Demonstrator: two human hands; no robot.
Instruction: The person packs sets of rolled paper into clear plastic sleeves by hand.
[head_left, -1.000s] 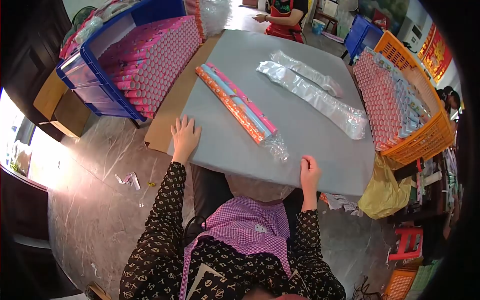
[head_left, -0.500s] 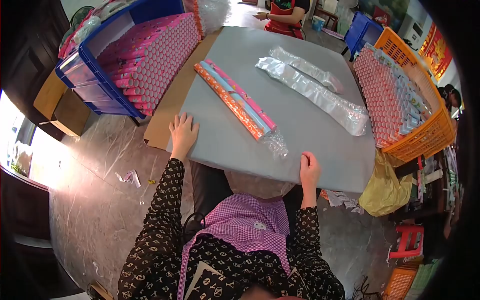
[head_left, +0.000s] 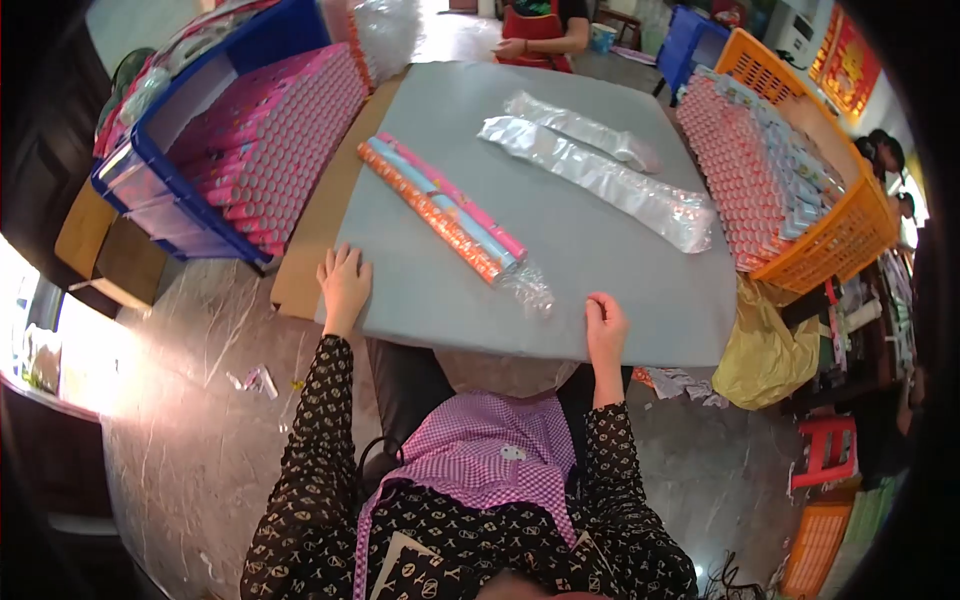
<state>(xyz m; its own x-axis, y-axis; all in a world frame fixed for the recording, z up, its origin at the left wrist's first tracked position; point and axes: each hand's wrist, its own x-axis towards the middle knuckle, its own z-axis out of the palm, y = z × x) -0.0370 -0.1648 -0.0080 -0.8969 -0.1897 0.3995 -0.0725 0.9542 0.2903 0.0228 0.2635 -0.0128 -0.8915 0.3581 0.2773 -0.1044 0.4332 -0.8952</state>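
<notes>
My left hand (head_left: 345, 287) lies flat with fingers spread on the table's left front corner, holding nothing. Loosely curled, my right hand (head_left: 606, 325) rests at the front edge of the grey-covered table (head_left: 440, 325), and nothing shows in its fingers. Between and beyond both hands lie three patterned wrapping paper rolls side by side: an orange roll (head_left: 425, 208), a light blue roll (head_left: 445, 195) and a pink roll (head_left: 470, 200). Crumpled clear plastic (head_left: 528, 288) sticks out from their near end. Farther right lie two flat clear plastic sleeves, a longer sleeve (head_left: 600, 178) and a shorter sleeve (head_left: 580, 128).
At left, a blue crate (head_left: 150, 165) holds many stacked pink rolls (head_left: 285, 140). An orange crate (head_left: 840, 235) with more rolls (head_left: 730, 170) stands at right, above a yellow bag (head_left: 765, 350). A person in a red apron (head_left: 530, 40) is beyond the table. A red stool (head_left: 825, 450) stands lower right.
The view has shifted slightly, so the table and rolls appear a little farther left. Both hands keep nearly the same places on the table, and the rolls and sleeves lie as before.
</notes>
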